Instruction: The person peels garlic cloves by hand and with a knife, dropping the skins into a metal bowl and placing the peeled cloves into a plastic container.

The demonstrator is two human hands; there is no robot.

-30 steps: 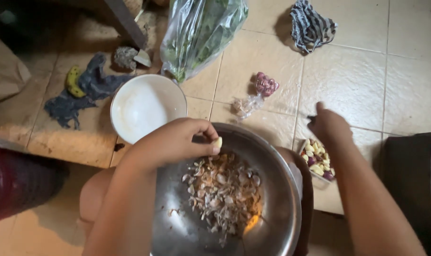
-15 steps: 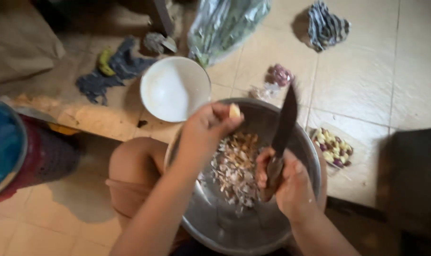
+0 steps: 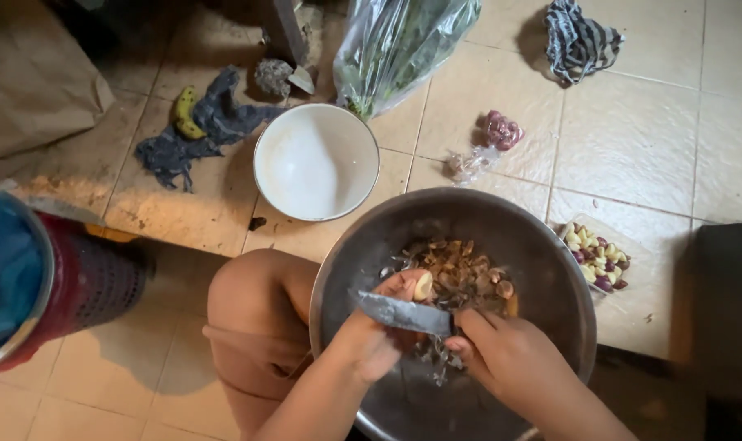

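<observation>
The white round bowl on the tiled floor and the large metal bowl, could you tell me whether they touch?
Apart. In the head view, a strip of tiled floor shows between the white round bowl and the large metal bowl's rim.

We see a tiled floor (image 3: 632,155) carrying everything. Just beyond our left hand (image 3: 379,327) sits an empty white bowl (image 3: 315,162), with a dark rag (image 3: 203,122) farther left. Ahead lies a clear bag of greens (image 3: 395,45). Beyond our right hand (image 3: 510,359) rest a small pink packet (image 3: 501,131), a striped cloth (image 3: 579,37) and a tray of cloves (image 3: 595,257).
</observation>
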